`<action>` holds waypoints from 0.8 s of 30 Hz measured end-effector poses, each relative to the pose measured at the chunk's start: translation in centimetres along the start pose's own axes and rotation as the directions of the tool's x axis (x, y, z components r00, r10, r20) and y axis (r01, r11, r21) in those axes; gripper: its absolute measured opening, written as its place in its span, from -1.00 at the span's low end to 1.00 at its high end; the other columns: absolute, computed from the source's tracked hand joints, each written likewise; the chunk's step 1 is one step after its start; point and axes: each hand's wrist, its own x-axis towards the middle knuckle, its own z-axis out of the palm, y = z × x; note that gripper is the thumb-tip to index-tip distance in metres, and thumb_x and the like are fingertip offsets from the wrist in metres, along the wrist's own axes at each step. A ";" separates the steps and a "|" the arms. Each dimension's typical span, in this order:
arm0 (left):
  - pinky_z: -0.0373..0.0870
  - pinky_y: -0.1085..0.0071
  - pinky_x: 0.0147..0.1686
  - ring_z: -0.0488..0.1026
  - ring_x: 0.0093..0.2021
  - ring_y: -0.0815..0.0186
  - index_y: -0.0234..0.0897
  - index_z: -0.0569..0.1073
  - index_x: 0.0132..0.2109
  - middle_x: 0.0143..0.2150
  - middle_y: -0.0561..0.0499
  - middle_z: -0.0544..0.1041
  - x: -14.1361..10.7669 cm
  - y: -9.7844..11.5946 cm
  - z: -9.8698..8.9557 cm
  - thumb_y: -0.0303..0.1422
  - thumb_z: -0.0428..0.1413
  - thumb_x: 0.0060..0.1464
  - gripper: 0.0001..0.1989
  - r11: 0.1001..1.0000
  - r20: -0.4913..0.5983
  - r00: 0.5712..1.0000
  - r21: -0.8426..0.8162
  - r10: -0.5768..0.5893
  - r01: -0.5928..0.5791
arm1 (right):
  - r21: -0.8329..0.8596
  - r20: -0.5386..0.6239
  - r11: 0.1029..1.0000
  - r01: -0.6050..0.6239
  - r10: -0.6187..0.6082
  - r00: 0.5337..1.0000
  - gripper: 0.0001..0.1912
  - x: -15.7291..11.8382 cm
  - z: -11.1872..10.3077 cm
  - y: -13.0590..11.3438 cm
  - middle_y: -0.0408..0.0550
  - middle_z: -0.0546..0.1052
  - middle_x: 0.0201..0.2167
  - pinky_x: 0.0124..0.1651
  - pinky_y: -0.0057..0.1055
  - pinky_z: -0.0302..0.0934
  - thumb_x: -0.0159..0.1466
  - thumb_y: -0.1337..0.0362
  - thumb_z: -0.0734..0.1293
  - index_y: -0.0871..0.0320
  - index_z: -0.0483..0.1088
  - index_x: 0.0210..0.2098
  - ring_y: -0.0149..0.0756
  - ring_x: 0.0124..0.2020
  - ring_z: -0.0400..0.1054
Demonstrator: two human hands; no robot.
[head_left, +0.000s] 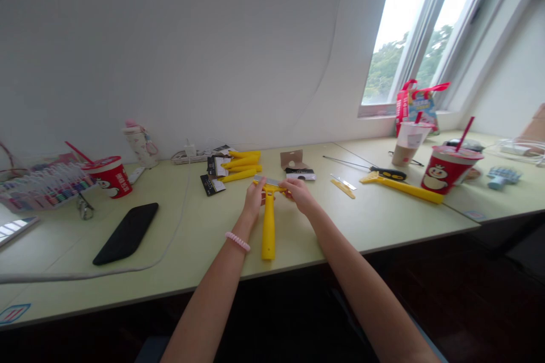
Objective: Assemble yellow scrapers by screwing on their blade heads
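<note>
Across the pale green tabletop [204, 227], at lower centre of the frame, my left grip [254, 199] and right grip [299, 195] are both closed on the head of a yellow scraper [268, 227], its handle pointing down toward me. A thin metal blade [267, 181] sits along the scraper's top edge. Just beyond, at upper centre, lie more yellow handles [240, 163]. A pink hair tie [237, 241] circles my left wrist.

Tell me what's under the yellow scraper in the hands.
The pale green desk shows under the yellow scraper. The left hand and right hand hide what's below its top end.
</note>
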 end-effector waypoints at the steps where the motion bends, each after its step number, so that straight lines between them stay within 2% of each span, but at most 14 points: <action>1: 0.30 0.48 -0.61 0.37 -0.63 0.41 -0.34 0.30 -0.31 -0.49 0.01 0.44 -0.1 0.0 0.2 -0.19 0.11 -0.13 -0.69 1.000 0.022 1.000 -0.013 -0.021 0.021 | -0.001 -0.009 1.000 0.006 -0.006 1.000 -0.82 0.0 0.0 0.0 -0.25 0.20 -0.68 -0.56 -0.53 -0.08 -0.05 0.24 0.32 0.19 0.25 -0.64 -0.55 -0.63 0.06; 6: 0.26 0.47 -0.66 0.33 -0.71 0.40 -0.33 0.24 -0.37 -0.62 0.08 0.39 -0.4 0.3 0.9 -0.32 0.06 -0.09 -0.82 0.997 -0.033 0.999 -0.071 0.002 -0.004 | -0.003 0.034 1.000 0.001 0.000 0.999 -0.82 -0.1 0.0 -0.2 -0.24 0.24 -0.67 -0.57 -0.54 -0.08 -0.06 0.25 0.33 0.20 0.26 -0.64 -0.56 -0.63 0.07; 10: 0.22 0.49 -0.69 0.30 -0.74 0.40 -0.34 0.25 -0.42 -0.69 0.09 0.36 -0.4 0.7 0.9 -0.37 0.02 -0.10 -0.88 0.998 -0.053 0.998 -0.052 0.017 -0.019 | 0.071 0.081 0.994 -0.080 0.074 0.994 -0.84 -0.1 -0.1 -0.1 -0.21 0.28 -0.63 -0.53 -0.56 0.01 -0.07 0.26 0.34 0.20 0.28 -0.61 -0.53 -0.58 0.17; 14: 0.21 0.50 -0.69 0.29 -0.75 0.41 -0.33 0.25 -0.42 -0.69 0.10 0.36 -0.4 0.8 0.8 -0.35 0.03 -0.11 -0.87 0.997 -0.086 0.995 -0.056 0.043 -0.048 | 0.097 0.076 0.985 -0.146 0.139 0.987 -0.84 0.2 0.0 0.0 -0.19 0.32 -0.60 -0.51 -0.53 0.06 -0.03 0.21 0.32 0.18 0.33 -0.54 -0.49 -0.56 0.20; 16: 0.21 0.50 -0.70 0.30 -0.74 0.42 -0.32 0.25 -0.41 -0.68 0.10 0.37 -0.4 0.6 0.8 -0.34 0.04 -0.11 -0.86 0.998 -0.090 0.995 -0.044 0.047 -0.051 | -0.011 0.019 0.995 -0.099 0.100 0.995 -0.82 0.3 -0.1 0.0 -0.17 0.33 -0.62 -0.50 -0.51 0.07 0.01 0.18 0.27 0.17 0.33 -0.54 -0.46 -0.57 0.20; 18: 0.21 0.51 -0.70 0.30 -0.74 0.41 -0.32 0.25 -0.42 -0.69 0.10 0.36 -0.3 0.4 0.7 -0.33 0.05 -0.11 -0.85 0.999 -0.099 0.994 -0.025 0.040 -0.043 | -0.238 -0.094 0.971 0.024 -0.048 0.994 -0.79 0.4 -0.5 -0.1 -0.15 0.33 -0.65 -0.48 -0.48 0.06 0.05 0.17 0.22 0.17 0.33 -0.59 -0.43 -0.57 0.20; 19: 0.21 0.51 -0.71 0.30 -0.74 0.41 -0.32 0.25 -0.43 -0.69 0.10 0.35 -0.3 0.4 0.6 -0.32 0.05 -0.11 -0.85 0.999 -0.108 0.993 -0.014 0.036 -0.038 | -0.375 -0.156 0.924 0.078 -0.146 0.977 -0.78 0.4 -0.9 -0.1 -0.14 0.35 -0.64 -0.46 -0.47 0.05 0.06 0.19 0.20 0.17 0.34 -0.60 -0.41 -0.55 0.20; 21: 0.21 0.52 -0.71 0.31 -0.74 0.41 -0.32 0.25 -0.43 -0.69 0.10 0.35 -0.2 0.2 0.5 -0.32 0.05 -0.11 -0.85 0.999 -0.135 0.990 0.009 0.032 -0.031 | -0.613 -0.244 0.785 0.091 -0.298 0.923 -0.80 0.4 -1.7 0.0 -0.10 0.41 -0.57 -0.41 -0.44 0.05 0.06 0.23 0.19 0.16 0.37 -0.57 -0.36 -0.48 0.24; 22: 0.21 0.52 -0.72 0.31 -0.74 0.41 -0.32 0.25 -0.43 -0.69 0.10 0.35 -0.1 0.2 0.5 -0.32 0.05 -0.11 -0.85 0.999 -0.147 0.989 0.019 0.032 -0.030 | -0.694 -0.260 0.718 0.059 -0.327 0.909 -0.82 0.3 -2.1 0.1 -0.08 0.44 -0.52 -0.38 -0.43 0.05 0.06 0.25 0.20 0.16 0.40 -0.55 -0.33 -0.43 0.25; 24: 0.19 0.53 -0.73 0.30 -0.74 0.41 -0.31 0.24 -0.44 -0.69 0.10 0.35 -0.1 0.2 0.4 -0.33 0.05 -0.10 -0.85 0.999 -0.161 0.986 0.037 0.035 -0.029 | -0.799 -0.243 0.601 -0.008 -0.311 0.919 -0.83 0.2 -2.8 0.4 -0.03 0.47 -0.42 -0.31 -0.41 0.05 0.05 0.25 0.22 0.15 0.43 -0.51 -0.27 -0.33 0.27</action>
